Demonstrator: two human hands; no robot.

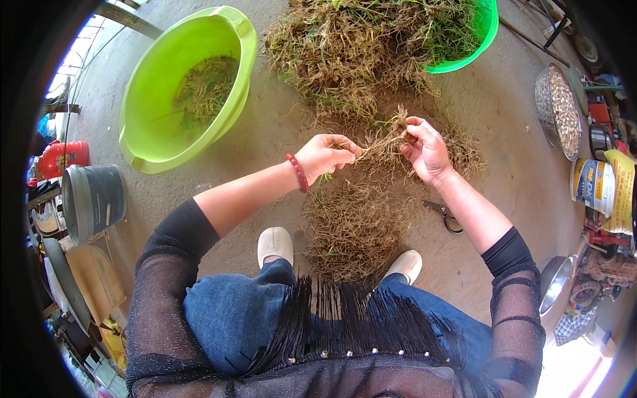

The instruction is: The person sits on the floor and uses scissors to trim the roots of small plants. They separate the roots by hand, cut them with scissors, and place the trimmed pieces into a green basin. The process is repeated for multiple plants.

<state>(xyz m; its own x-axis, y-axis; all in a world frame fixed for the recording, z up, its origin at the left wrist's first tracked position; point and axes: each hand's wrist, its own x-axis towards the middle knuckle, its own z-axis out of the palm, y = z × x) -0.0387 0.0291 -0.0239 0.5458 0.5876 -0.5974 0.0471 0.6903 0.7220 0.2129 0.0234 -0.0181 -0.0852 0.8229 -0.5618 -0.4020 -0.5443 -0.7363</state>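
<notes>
Between my two hands stretches a small bunch of plant roots, brown and stringy. My right hand grips its thicker, knotted end, while the fingers of my left hand pinch thin strands at the other end. A red bead bracelet circles my left wrist. Just beyond my hands rises a big heap of rooted plants with some green blades. Below them, a pile of loose fine roots lies on the floor between my shoes. Scissors with dark handles rest beneath my right forearm.
A lime-green tub at the left holds some plant pieces. Behind the heap stands a green basin. Along the right are a metal basin of pale pieces and a labelled bucket. A dark bucket stands far left.
</notes>
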